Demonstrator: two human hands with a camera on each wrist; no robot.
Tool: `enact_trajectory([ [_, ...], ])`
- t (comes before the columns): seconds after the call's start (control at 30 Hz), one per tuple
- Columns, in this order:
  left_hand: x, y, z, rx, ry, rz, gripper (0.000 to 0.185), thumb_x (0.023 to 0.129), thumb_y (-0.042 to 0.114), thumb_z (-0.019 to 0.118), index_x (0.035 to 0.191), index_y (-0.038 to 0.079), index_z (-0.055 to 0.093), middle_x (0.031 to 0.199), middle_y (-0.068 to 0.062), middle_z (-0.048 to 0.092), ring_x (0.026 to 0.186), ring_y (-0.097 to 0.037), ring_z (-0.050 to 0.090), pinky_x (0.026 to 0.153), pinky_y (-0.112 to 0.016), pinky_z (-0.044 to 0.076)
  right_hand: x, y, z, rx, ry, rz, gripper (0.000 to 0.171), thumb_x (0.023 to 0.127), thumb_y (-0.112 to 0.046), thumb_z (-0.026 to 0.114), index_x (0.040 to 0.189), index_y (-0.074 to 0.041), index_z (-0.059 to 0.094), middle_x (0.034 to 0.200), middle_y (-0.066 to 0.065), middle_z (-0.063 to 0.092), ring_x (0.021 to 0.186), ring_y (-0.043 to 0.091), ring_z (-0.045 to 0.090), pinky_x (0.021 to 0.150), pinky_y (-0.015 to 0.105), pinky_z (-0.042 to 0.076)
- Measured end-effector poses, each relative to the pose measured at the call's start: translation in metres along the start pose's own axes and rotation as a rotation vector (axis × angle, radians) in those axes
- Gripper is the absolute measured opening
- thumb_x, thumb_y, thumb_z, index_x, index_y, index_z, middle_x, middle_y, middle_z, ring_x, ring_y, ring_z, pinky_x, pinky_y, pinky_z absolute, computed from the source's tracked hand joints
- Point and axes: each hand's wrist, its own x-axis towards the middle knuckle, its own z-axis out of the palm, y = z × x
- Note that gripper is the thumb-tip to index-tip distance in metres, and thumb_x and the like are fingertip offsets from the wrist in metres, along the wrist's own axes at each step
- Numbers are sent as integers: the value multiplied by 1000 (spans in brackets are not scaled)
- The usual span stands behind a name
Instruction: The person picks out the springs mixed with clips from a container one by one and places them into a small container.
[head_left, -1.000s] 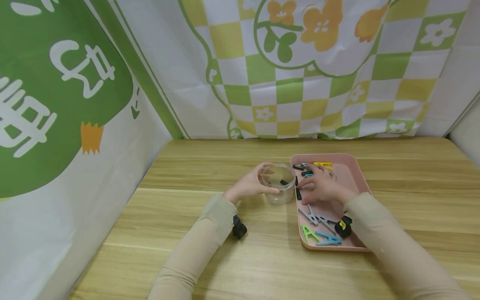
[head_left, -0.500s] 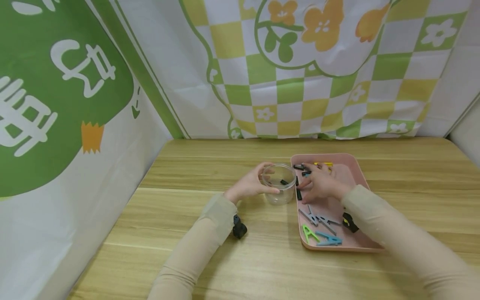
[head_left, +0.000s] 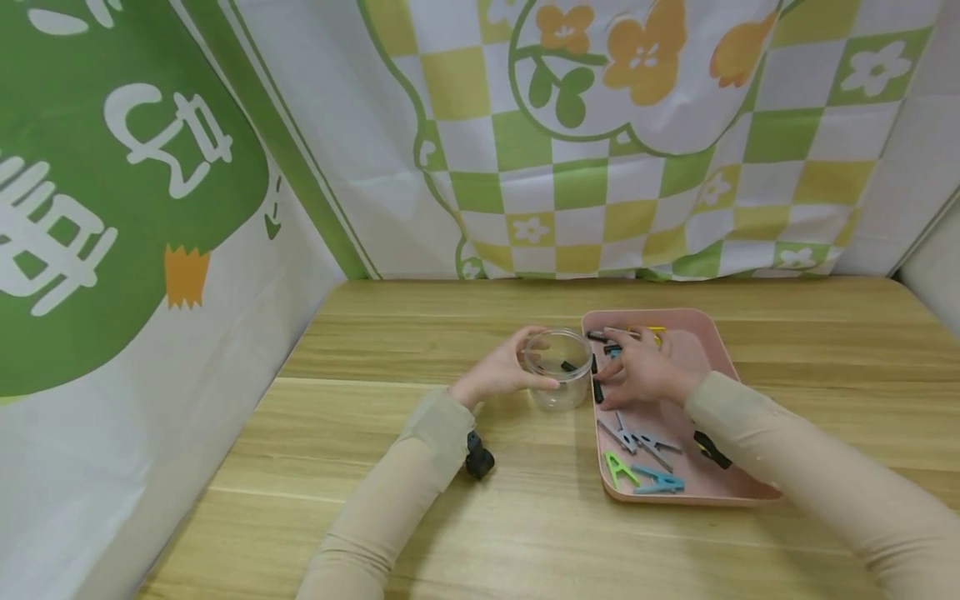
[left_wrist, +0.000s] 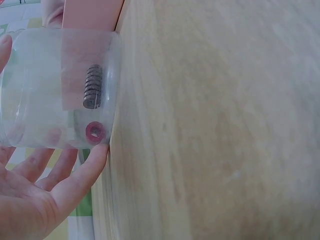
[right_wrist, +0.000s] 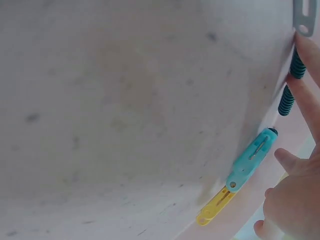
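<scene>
My left hand [head_left: 501, 367] holds a clear plastic jar [head_left: 561, 393] from its left side, fingers and thumb curved round it. Inside the jar lie a black ribbed coil [left_wrist: 93, 86] and a small red ring [left_wrist: 95, 132], near its bottom in the left wrist view. My right hand [head_left: 643, 371] reaches into the pink tray [head_left: 716, 350] with its fingers extended and spread. In the right wrist view its fingertips are at a dark ribbed coil [right_wrist: 297, 65], apparently touching it; another coil [right_wrist: 286, 101] lies close by. Nothing visible is pinched.
Grey clothes pegs [head_left: 651, 446], a green peg [head_left: 619, 469] and a blue peg [head_left: 658, 479] lie at the tray's near end. A yellow peg [head_left: 647, 328] lies at its far end. The wooden table [head_left: 375, 433] meets a patterned cloth [head_left: 622, 192] behind.
My right forearm has swung a little to the right, while the right fingers stay over almost the same spot in the tray. The left hand and jar have not moved.
</scene>
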Motion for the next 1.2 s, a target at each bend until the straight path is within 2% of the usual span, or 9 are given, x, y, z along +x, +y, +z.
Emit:
enact_trajectory([
  [0.23, 1, 0, 0, 5, -2, -3, 82, 79, 20, 78, 146, 20, 30, 144, -6, 44, 118, -25, 52, 89, -38, 48, -1, 1, 2, -34, 31, -21, 42, 65, -46, 84, 100, -25, 76, 154, 18, 24, 136, 54, 8, 98, 75, -1],
  [0.6, 1, 0, -1, -4, -9, 6, 82, 80, 17, 77, 146, 18, 29, 145, -9, 43, 119, -28, 52, 91, -39, 47, -1, 1, 5, -24, 69, -71, 39, 65, -42, 85, 97, -21, 77, 151, 20, 28, 136, 51, 9, 97, 76, 0],
  [1.0, 1, 0, -1, 8, -5, 6, 82, 80, 18, 78, 146, 19, 29, 144, -9, 44, 121, -27, 51, 93, -41, 47, 0, 2, 4, -76, 94, -130, 34, 66, -39, 85, 94, -21, 78, 149, 19, 33, 135, 49, 14, 96, 74, 6],
  [1.2, 1, -1, 0, -9, -4, 1, 82, 79, 18, 78, 146, 18, 30, 144, -10, 44, 121, -27, 51, 90, -39, 48, 0, 1, 3, -66, 80, -141, 33, 67, -38, 85, 94, -21, 77, 149, 19, 32, 135, 50, 12, 95, 74, 5],
])
